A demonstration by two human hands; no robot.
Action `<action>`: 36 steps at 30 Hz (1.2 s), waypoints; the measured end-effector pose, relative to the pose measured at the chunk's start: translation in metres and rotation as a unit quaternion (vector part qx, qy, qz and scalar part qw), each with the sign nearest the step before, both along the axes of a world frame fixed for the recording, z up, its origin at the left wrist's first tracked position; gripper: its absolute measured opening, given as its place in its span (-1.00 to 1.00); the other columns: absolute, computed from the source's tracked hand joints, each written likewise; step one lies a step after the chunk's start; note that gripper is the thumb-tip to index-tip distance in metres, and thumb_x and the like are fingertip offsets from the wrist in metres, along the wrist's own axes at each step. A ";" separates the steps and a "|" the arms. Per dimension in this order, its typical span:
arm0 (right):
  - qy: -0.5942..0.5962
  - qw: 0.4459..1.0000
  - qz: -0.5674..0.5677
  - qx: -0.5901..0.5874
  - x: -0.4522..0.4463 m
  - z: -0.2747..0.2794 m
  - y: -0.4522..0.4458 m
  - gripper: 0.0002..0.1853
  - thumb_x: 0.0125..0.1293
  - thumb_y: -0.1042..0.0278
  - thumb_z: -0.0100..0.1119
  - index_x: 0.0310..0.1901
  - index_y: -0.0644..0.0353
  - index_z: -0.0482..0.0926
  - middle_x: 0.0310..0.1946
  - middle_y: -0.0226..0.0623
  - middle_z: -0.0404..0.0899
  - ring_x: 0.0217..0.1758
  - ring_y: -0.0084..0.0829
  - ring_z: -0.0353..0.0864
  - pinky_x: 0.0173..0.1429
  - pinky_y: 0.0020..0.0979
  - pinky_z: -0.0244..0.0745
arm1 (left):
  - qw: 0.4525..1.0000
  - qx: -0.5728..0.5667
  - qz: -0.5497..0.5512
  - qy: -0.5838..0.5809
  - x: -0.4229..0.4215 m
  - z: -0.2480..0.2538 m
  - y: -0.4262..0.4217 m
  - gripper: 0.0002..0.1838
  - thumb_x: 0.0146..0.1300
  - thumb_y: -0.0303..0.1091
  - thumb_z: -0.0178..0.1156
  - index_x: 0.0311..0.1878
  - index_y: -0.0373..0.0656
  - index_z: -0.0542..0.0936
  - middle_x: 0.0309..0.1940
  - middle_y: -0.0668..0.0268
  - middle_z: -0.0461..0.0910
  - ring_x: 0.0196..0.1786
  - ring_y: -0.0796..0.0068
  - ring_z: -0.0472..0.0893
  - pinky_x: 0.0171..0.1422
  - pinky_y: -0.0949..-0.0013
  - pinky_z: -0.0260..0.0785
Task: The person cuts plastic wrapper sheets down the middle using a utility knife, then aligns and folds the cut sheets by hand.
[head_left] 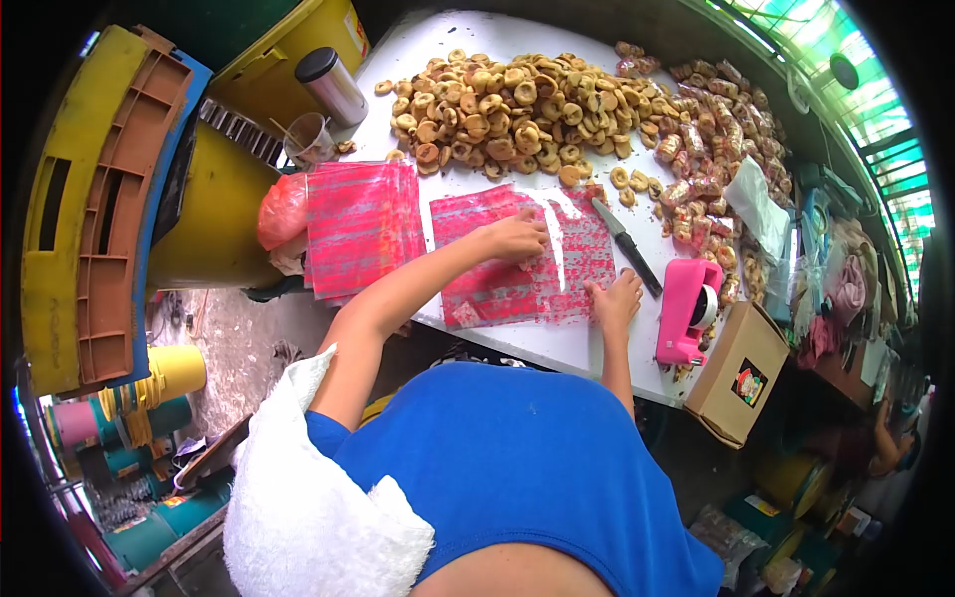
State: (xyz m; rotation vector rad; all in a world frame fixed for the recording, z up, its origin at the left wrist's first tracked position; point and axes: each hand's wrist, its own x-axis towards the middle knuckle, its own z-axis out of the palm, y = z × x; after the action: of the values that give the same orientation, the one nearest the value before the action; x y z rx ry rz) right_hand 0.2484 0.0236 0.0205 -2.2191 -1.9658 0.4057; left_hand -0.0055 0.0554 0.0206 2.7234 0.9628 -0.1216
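Printed red-and-grey plastic sheets point(468, 289) lie on the white table in front of me. My left hand point(517, 237) rests over them with its fingers curled down and together; what sits under the fingertips is too small to make out. By the sheets' right edge is my right hand point(617, 298), thumb and fingers apart, with nothing visible in it. A knife point(629, 249) with a dark handle lies just beyond it. Further right stands a pink tape dispenser point(686, 310). A stack of similar sheets point(363, 224) is to the left.
Behind the sheets rises a heap of round brown cookies point(517, 109). Wrapped cookie packs point(721, 129) are piled at the right. A tumbler point(333, 88) and a plastic cup point(308, 139) stand back left. A cardboard box point(738, 376) is at the right edge.
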 end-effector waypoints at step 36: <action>0.044 0.998 -0.037 -0.014 -0.013 -0.001 0.015 -0.20 -0.17 0.07 0.56 0.02 0.35 0.33 -0.05 0.11 0.46 0.05 0.06 0.49 0.07 -0.09 0.45 | 0.989 0.069 0.031 0.129 -0.217 0.055 -0.083 -0.74 -0.09 -0.25 0.30 -0.26 0.13 0.54 -0.16 0.47 0.45 0.13 0.41 0.34 0.32 0.12 0.06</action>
State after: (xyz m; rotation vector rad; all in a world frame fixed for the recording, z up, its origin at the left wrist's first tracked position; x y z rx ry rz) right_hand 0.2349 0.0382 0.0194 -2.2421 -1.8385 0.5162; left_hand -0.2224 -0.0274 0.0757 2.8498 1.1631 -0.4194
